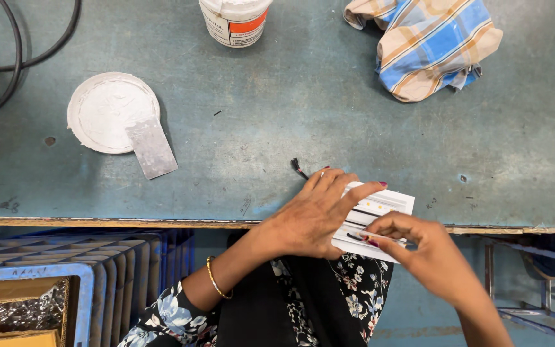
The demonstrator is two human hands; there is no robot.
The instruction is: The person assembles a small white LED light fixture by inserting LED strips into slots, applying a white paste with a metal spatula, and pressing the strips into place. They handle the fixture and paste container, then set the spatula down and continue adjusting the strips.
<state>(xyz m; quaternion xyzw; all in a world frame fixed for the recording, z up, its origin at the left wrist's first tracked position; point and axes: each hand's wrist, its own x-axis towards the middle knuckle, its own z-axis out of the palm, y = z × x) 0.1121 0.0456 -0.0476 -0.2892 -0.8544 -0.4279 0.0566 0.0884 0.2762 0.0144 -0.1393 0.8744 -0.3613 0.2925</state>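
Right at the near edge of the teal workbench (303,103), one white rectangular board (380,215) sticks out over the rim, crossed by dark slots and dotted with small yellow pads; short black wires (298,168) trail from behind it onto the bench. Both hands are on it: the left hand (316,212) lies flat across its left part with fingers spread, pressing it down rather than clasping it, while the right hand (419,247) pinches the lower edge between thumb and fingertips. Farther back lie one round white lid (107,106) smeared with paste, one flat grey scraper (151,148) resting partly on it, one white tub (234,20), and one crumpled checked cloth (426,45). Below the bench stands a stack of blue trays (123,260).
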